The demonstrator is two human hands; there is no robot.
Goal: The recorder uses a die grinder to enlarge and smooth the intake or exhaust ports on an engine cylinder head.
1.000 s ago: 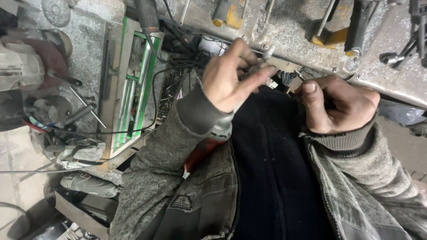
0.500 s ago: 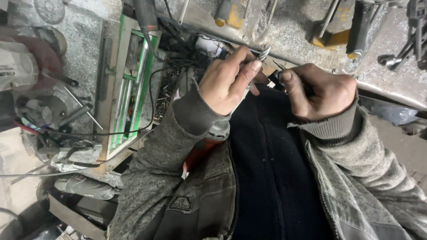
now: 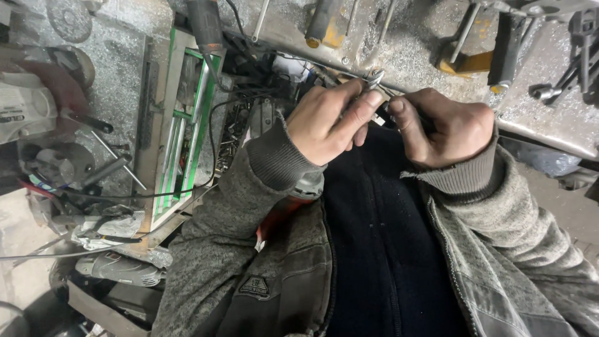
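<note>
Small metal pliers-like tool (image 3: 374,78), its shiny tip poking out above the knuckles, sits in the upper middle of the frame, pinched in the left hand (image 3: 327,122) just in front of the person's dark jacket and at the near edge of the dusty grey desk (image 3: 405,43). As far as the picture shows, the work is somewhere in its middle: the tool is already taken up and brought against a small piece held in the right hand (image 3: 446,128), but what that piece is, and whether anything has been cut, bent or joined, is hidden by the fingers. Nothing finished lies set aside nearby that I can make out. The left hand's grip is narrow and closed around the tool, thumb laid along the forefinger, wrist bent inward, the grey knit sleeve running down to the lower left. The right hand is curled into a tight fist-like grip, thumb tip pressed toward the tool, holding something small and dark that I cannot identify; its forearm comes in from the lower right. The two hands almost touch at the thumbs. To the left stands a green-framed tray (image 3: 187,125) of parts, with black cables (image 3: 215,134) draped across it, and an angle grinder (image 3: 121,269) lies at the lower left.
</note>
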